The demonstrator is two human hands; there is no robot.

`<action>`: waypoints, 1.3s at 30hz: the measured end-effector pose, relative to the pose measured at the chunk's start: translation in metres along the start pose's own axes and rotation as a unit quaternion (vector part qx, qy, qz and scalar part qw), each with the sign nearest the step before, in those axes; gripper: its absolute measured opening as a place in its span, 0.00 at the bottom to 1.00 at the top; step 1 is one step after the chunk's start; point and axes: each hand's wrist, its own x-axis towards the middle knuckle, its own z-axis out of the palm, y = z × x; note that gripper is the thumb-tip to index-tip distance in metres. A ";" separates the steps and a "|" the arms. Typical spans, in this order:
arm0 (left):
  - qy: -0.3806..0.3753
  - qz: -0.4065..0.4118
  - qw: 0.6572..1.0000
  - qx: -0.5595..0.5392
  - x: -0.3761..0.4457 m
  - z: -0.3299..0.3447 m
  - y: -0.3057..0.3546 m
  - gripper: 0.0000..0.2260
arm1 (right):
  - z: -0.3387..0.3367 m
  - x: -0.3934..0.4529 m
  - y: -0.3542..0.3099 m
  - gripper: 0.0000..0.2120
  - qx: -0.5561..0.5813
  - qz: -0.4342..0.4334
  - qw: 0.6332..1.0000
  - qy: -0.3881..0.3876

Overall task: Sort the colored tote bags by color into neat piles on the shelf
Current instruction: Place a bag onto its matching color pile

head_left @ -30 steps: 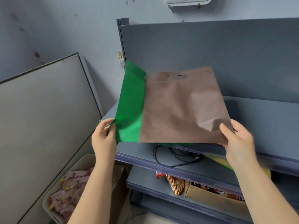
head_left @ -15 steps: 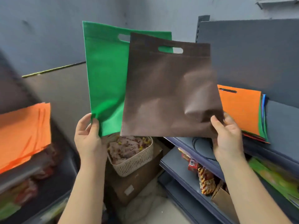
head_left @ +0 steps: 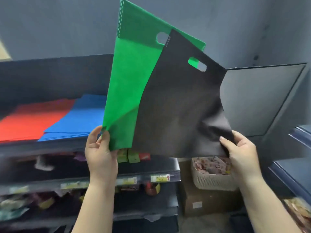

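While left hand [head_left: 100, 153] pinches green bag [head_left: 127, 84], brown bag [head_left: 181, 105], right-hand [head_left: 239, 151] pinched, overlaps it.

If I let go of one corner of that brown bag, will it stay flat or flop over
Probably flop. The brown bag already buckles and creases near the right hand, pinched at one corner. It seems thin and light, curving like the green bag behind it.

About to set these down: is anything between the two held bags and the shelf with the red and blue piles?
Nothing visible blocks the way. The left hand holds the green bag and the right hand holds the brown bag, both raised in front of the shelf. The red pile and blue pile lie uncovered.
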 end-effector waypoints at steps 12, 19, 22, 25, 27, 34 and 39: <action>0.203 0.082 0.973 0.066 0.075 -0.228 0.127 0.10 | 0.269 -0.080 0.023 0.15 0.248 0.059 0.954 -0.161; 0.317 0.137 0.933 0.098 0.079 -0.314 0.180 0.14 | 0.389 -0.121 0.032 0.17 0.251 0.117 0.917 -0.286; 0.354 0.169 0.913 0.108 0.077 -0.336 0.198 0.10 | 0.434 -0.131 0.037 0.17 0.247 0.133 0.899 -0.335; 0.398 0.203 0.887 0.117 0.075 -0.352 0.218 0.11 | 0.477 -0.136 0.039 0.19 0.268 0.133 0.866 -0.400; 0.426 0.216 0.870 0.122 0.076 -0.361 0.231 0.12 | 0.507 -0.140 0.040 0.20 0.282 0.135 0.844 -0.436; 0.491 0.264 0.819 0.136 0.076 -0.402 0.274 0.11 | 0.606 -0.172 0.043 0.14 0.284 0.164 0.798 -0.506; 0.503 0.284 0.806 0.130 0.076 -0.452 0.304 0.12 | 0.658 -0.218 0.039 0.15 0.304 0.170 0.777 -0.525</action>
